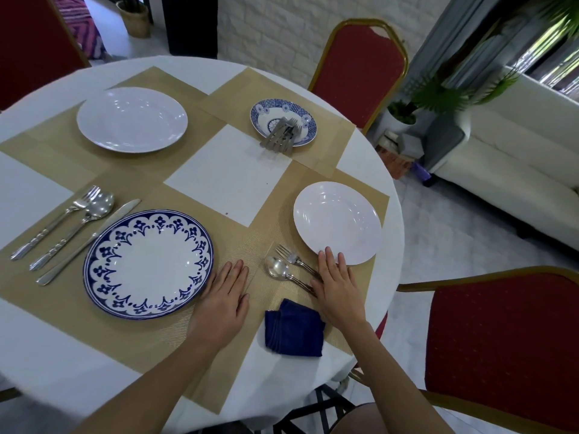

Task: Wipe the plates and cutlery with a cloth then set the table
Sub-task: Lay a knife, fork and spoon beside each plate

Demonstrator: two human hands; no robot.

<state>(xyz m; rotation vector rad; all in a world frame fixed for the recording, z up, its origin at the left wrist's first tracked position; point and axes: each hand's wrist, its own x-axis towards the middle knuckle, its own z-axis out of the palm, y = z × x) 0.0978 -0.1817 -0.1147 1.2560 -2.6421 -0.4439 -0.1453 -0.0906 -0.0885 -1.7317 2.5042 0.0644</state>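
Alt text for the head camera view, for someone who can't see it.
Two open hands rest on a round table: left hand beside a blue-patterned plate, right hand on fork and spoon handles by a white plate. A blue cloth lies between the forearms.

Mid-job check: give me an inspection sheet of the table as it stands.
Surface: round table, white cloth, gold placemats.
Job's things: blue-patterned plate, fork-spoon-knife set left of it; far white plate; near white plate with fork and spoon beside; spare cutlery on small patterned plate; folded blue cloth.
Clutter: nothing seen.
Hands: left hand flat on placemat; right hand flat over their handles.
Cables: nothing seen.
Surroundings: red chairs, white sofa, plants.
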